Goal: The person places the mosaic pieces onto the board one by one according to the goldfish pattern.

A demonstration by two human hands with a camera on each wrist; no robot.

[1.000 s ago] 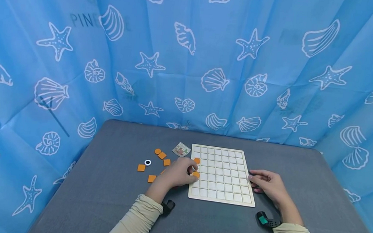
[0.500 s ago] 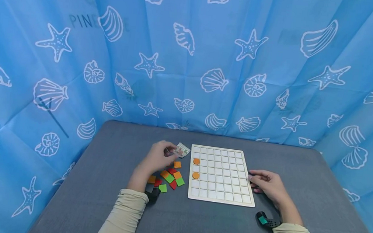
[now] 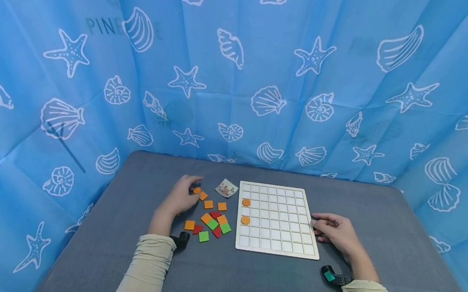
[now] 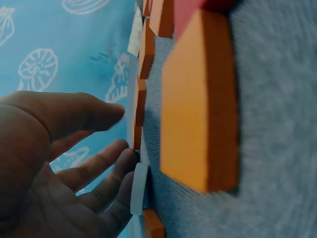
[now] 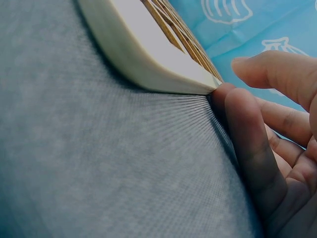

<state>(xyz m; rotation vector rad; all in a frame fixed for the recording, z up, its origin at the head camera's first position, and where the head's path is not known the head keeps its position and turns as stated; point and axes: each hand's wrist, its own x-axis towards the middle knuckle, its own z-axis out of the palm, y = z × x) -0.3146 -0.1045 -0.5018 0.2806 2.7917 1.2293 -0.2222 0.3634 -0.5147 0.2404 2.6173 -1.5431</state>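
Observation:
My left hand [image 3: 179, 196] is low over the table among loose pieces, thumb and fingers apart around an orange disc [image 3: 196, 190]. In the left wrist view, a white round piece [image 4: 139, 188] stands out beside its lower fingers; the hand covers that piece in the head view. My right hand [image 3: 334, 231] rests on the table at the right edge of the white grid board [image 3: 276, 252], fingers relaxed, with fingertips right at the rim. Two orange discs, an upper one [image 3: 246, 202] and a lower one [image 3: 245, 220], lie in the board's left column.
Several orange, red and green pieces lie left of the board, among them a green square [image 3: 203, 236], a red piece [image 3: 198, 229] and an orange square [image 3: 222, 206]. A small printed grid card [image 3: 227, 188] lies behind them. A blue shell-patterned curtain [image 3: 240, 72] hangs beyond the table.
My left hand let go of the lower orange disc on the board and moved left, past the card, to the loose orange disc. The right hand has stayed in place.

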